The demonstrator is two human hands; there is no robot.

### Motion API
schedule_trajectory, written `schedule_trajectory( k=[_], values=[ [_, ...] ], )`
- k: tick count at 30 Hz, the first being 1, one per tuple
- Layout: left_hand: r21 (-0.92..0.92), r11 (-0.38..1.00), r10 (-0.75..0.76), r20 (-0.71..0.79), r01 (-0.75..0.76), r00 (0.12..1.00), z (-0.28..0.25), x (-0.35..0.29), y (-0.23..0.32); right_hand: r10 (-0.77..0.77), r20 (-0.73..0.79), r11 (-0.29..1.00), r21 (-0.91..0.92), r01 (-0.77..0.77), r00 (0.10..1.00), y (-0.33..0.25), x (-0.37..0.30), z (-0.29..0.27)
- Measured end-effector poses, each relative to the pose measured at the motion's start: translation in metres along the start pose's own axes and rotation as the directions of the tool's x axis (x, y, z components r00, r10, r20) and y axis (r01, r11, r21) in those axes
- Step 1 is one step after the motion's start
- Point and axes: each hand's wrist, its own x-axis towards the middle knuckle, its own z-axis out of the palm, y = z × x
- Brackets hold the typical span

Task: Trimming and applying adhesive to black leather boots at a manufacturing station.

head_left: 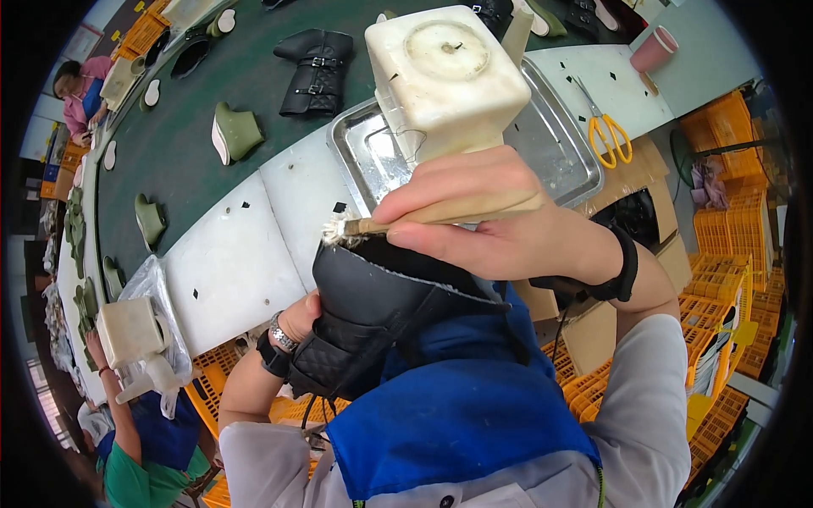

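Note:
My right hand [491,216] is closed round the wooden handle of a glue brush [440,212]. Its pale, frayed bristles press against the rim at the open top of a black boot [381,296]. That boot is tilted in front of my blue apron, its opening facing up and away from me. Around the boot's left side my left hand [301,320] grips the quilted shaft; most of its fingers are hidden behind the leather. Just beyond my right hand, a white plastic container [449,76] stands in a shallow metal tray [356,131].
A dark green conveyor belt [190,110] carries another black boot [318,74] and green boot pieces [235,133]. Orange-handled scissors [608,140] lie right of the tray, near a pink cup [654,48]. Orange crates [732,229] stack at right. Co-workers [148,440] sit along the left.

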Motion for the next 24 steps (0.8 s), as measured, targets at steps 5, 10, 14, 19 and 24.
schedule_trajectory(
  k=[5, 10, 14, 19, 24],
  values=[
    [-0.164, 0.985, -0.049, -0.005, 0.047, 0.999, 0.016, -0.005, 0.004, 0.015, 0.106, 0.975, -0.22, 0.008, 0.994, 0.002, -0.009, -0.003],
    [-0.076, 0.989, 0.128, 0.051, -0.123, 0.991, 0.013, -0.003, 0.002, 0.044, 0.113, 0.959, -0.282, -0.01, 0.993, 0.004, -0.018, -0.009],
    [-0.035, 0.989, 0.147, 0.025, -0.146, 0.989, 0.009, -0.007, 0.0, 0.091, 0.129, 0.95, -0.309, -0.048, 0.987, 0.002, -0.022, -0.012],
    [-0.013, 0.987, 0.16, -0.003, -0.16, 0.987, 0.005, -0.01, -0.003, 0.175, 0.141, 0.939, -0.322, -0.122, 0.974, 0.001, -0.025, -0.015],
    [0.014, 0.983, 0.182, -0.03, -0.181, 0.983, 0.002, -0.013, -0.005, 0.286, 0.134, 0.929, -0.282, -0.241, 0.949, -0.001, -0.021, -0.019]
  ],
)
